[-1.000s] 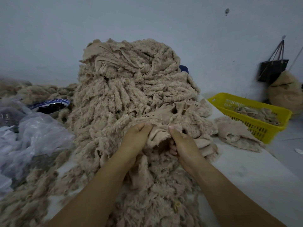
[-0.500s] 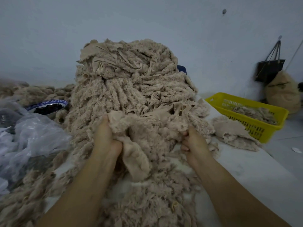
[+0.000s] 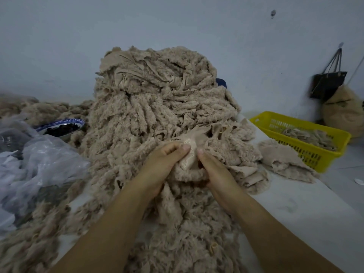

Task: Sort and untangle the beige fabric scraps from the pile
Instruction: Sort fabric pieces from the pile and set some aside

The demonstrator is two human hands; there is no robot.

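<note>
A tall pile of beige fluffy fabric scraps (image 3: 157,99) rises in the middle of the white table (image 3: 307,213) and spills toward me. At its front, my left hand (image 3: 163,164) and my right hand (image 3: 214,172) sit close together. Both pinch one beige scrap (image 3: 189,154) between thumb and fingers, its smooth woven back facing up. The lower part of that scrap is hidden among the fluffy pieces under my hands.
A yellow plastic basket (image 3: 319,152) with a few scraps stands at the right, a loose beige heap (image 3: 283,158) lying beside it. Crumpled clear plastic bags (image 3: 37,164) and a blue-rimmed bowl (image 3: 61,128) lie at the left. A dark bag (image 3: 328,83) hangs on the wall.
My hands were spread apart half a second ago, holding a wide clump. They have come together at the middle and now pinch one small scrap.
</note>
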